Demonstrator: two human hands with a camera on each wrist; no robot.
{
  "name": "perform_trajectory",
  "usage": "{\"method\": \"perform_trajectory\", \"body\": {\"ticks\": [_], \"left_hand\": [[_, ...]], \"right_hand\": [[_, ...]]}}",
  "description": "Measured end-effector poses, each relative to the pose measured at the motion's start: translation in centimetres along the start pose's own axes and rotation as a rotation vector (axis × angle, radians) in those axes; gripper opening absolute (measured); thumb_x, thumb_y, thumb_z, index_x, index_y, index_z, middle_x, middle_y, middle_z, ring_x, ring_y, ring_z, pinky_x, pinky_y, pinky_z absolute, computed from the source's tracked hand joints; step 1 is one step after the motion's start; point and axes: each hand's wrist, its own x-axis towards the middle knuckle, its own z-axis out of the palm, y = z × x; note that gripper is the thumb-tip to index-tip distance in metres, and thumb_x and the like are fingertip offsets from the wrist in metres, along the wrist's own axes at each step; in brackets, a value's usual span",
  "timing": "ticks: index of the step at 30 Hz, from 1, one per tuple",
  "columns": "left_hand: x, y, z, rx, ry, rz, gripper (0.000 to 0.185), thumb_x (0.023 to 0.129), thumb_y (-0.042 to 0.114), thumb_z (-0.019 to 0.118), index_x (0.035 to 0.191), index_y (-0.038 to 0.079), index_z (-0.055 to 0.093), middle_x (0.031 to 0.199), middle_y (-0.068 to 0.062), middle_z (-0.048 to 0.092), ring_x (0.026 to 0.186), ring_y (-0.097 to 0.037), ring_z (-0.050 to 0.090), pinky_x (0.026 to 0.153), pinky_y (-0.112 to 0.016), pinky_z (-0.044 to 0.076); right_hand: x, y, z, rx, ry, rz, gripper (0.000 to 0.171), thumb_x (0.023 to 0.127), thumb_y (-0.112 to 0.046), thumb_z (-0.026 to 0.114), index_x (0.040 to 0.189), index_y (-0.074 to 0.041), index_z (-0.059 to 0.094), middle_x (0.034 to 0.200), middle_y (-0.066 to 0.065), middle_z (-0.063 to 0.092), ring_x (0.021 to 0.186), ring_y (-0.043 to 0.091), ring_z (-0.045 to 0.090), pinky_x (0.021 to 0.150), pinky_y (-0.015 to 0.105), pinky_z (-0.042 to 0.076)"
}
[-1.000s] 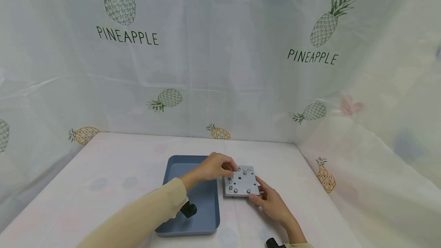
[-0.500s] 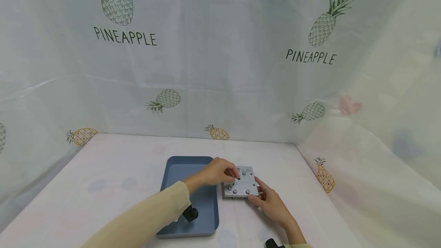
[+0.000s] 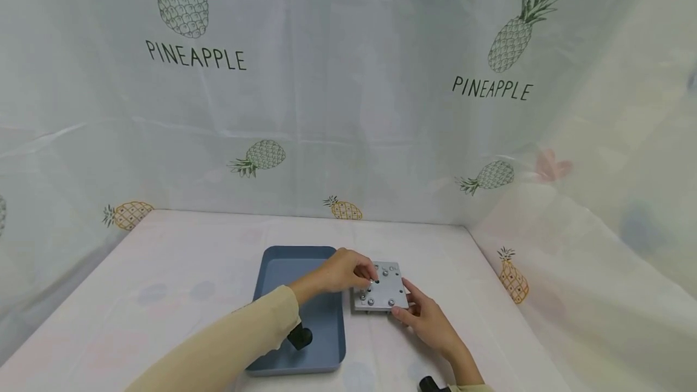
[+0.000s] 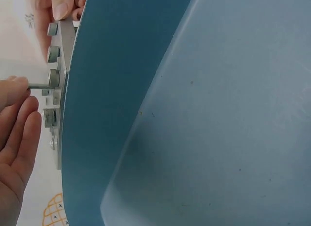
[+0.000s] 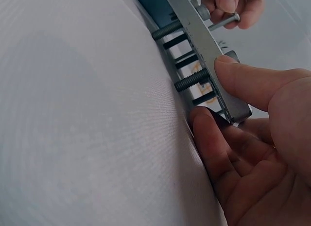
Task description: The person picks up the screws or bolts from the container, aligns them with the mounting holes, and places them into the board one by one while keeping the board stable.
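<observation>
Near the worktop's front edge, the right hand point(image 3: 430, 321) grips the near right corner of the metal plate point(image 3: 388, 290) — thumb on top, fingers beneath. Just beyond, the left hand point(image 3: 343, 271) pinches a bolt point(image 4: 38, 86) standing in the plate, which lies mid-worktop touching the blue tray point(image 3: 321, 319) — at its right side.

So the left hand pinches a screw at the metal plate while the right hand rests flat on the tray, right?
Not quite. The right hand is not on the blue tray; it grips the metal plate's corner, as the right wrist view shows. The left hand does pinch a screw.
</observation>
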Motion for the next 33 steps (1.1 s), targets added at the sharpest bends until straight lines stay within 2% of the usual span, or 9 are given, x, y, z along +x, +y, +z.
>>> {"method": "perform_trajectory", "body": {"ticks": [6, 15, 19, 23, 25, 28, 31, 33], "left_hand": [[0.1, -0.6, 0.2, -0.013, -0.012, -0.022, 0.011, 0.094, 0.005, 0.08, 0.103, 0.011, 0.081, 0.092, 0.009, 0.077, 0.082, 0.0, 0.066, 0.078, -0.02, 0.055], [0.2, -0.9, 0.2, 0.007, -0.003, -0.008, 0.013, 0.092, 0.004, 0.081, 0.103, 0.011, 0.081, 0.091, 0.011, 0.076, 0.081, 0.001, 0.066, 0.078, -0.019, 0.055], [0.2, -0.8, 0.2, 0.012, -0.015, 0.011, 0.013, 0.092, 0.003, 0.08, 0.104, 0.008, 0.081, 0.092, 0.008, 0.076, 0.082, -0.001, 0.066, 0.079, -0.02, 0.055], [0.0, -0.9, -0.1, 0.017, -0.018, 0.023, 0.017, 0.092, 0.003, 0.08, 0.109, 0.008, 0.081, 0.101, 0.0, 0.079, 0.085, 0.0, 0.067, 0.081, -0.019, 0.056], [-0.4, -0.9, -0.7, 0.026, -0.006, 0.022, 0.02, 0.093, 0.006, 0.081, 0.112, 0.01, 0.081, 0.106, -0.003, 0.08, 0.087, 0.001, 0.068, 0.082, -0.019, 0.056], [-1.6, -0.5, -2.5, 0.047, 0.032, 0.01, 0.023, 0.094, 0.009, 0.08, 0.116, 0.014, 0.08, 0.111, -0.003, 0.079, 0.091, -0.002, 0.069, 0.083, -0.023, 0.057], [-3.4, -0.1, -5.0, 0.099, 0.115, -0.005, 0.024, 0.096, 0.012, 0.078, 0.12, 0.017, 0.079, 0.113, 0.002, 0.078, 0.097, -0.009, 0.071, 0.088, -0.031, 0.059], [-5.0, -0.1, -6.7, 0.156, 0.201, -0.013, 0.025, 0.098, 0.015, 0.077, 0.123, 0.018, 0.077, 0.118, 0.004, 0.077, 0.105, -0.014, 0.072, 0.094, -0.038, 0.059]], "right_hand": [[-0.1, 0.0, 0.1, 0.009, -0.002, 0.014, 0.087, 0.094, -0.033, 0.083, 0.164, -0.007, 0.039, 0.121, 0.011, 0.067, 0.087, 0.017, 0.062, 0.068, 0.025, 0.053], [-0.1, 0.1, 0.1, -0.001, -0.001, 0.001, 0.087, 0.094, -0.035, 0.082, 0.164, -0.005, 0.038, 0.121, 0.012, 0.067, 0.086, 0.016, 0.062, 0.068, 0.025, 0.054], [-0.2, 0.2, 0.0, -0.003, 0.003, -0.002, 0.087, 0.094, -0.035, 0.082, 0.164, -0.006, 0.038, 0.122, 0.012, 0.067, 0.086, 0.016, 0.062, 0.068, 0.025, 0.054], [-0.3, 0.1, -0.1, 0.003, 0.009, 0.007, 0.086, 0.094, -0.034, 0.083, 0.164, -0.007, 0.039, 0.121, 0.011, 0.067, 0.087, 0.017, 0.062, 0.068, 0.025, 0.053], [-0.3, 0.0, 0.0, 0.008, 0.003, 0.008, 0.087, 0.094, -0.033, 0.083, 0.164, -0.007, 0.038, 0.121, 0.012, 0.067, 0.087, 0.017, 0.062, 0.068, 0.025, 0.053], [-0.4, -0.5, -0.3, 0.018, -0.016, 0.012, 0.088, 0.095, -0.034, 0.082, 0.165, -0.008, 0.036, 0.128, 0.014, 0.067, 0.091, 0.018, 0.065, 0.072, 0.026, 0.054], [-0.6, -1.2, -1.1, -0.016, -0.04, 0.002, 0.089, 0.096, -0.035, 0.081, 0.166, -0.009, 0.033, 0.14, 0.019, 0.063, 0.1, 0.02, 0.069, 0.079, 0.031, 0.056], [-1.0, -1.8, -2.0, -0.072, -0.034, -0.036, 0.089, 0.097, -0.034, 0.08, 0.167, -0.008, 0.032, 0.148, 0.022, 0.058, 0.11, 0.026, 0.071, 0.088, 0.039, 0.059]]}}
